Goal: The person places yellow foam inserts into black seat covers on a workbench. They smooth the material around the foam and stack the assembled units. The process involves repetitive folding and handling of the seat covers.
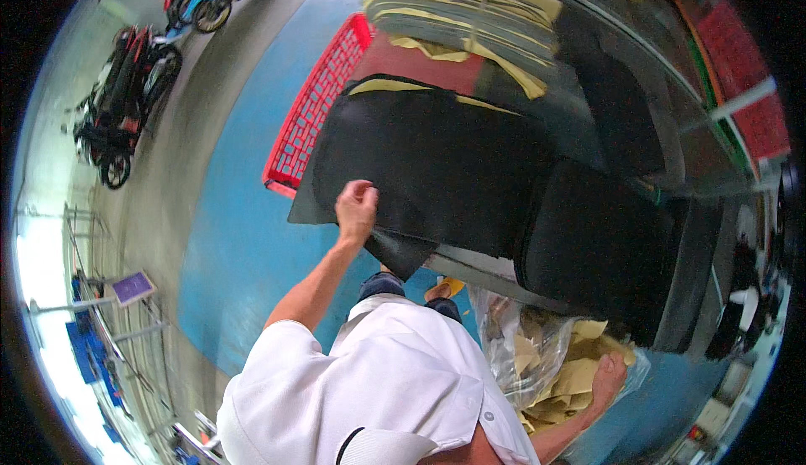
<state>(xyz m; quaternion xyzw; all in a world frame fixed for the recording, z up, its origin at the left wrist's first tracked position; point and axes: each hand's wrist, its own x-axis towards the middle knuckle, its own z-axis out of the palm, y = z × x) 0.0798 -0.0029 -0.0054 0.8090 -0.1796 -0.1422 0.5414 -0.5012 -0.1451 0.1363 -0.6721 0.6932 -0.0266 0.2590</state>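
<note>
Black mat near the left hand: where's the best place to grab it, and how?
Probably the near left corner of the black mat, coming from the person's side, fingers underneath and thumb on top. The mat looks thin and flat, and that corner juts out past the end of the red crate, with blue floor showing beside it. The left hand is already near that corner.

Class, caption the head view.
Left hand at flat black sheet; right hand at clear plastic bag of tan scraps.

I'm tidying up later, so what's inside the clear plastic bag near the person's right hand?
Tan, paper-like pieces show inside the clear plastic bag, with the right hand at their edge. Whatever lies beneath the top pieces is covered and cannot be seen.
</note>
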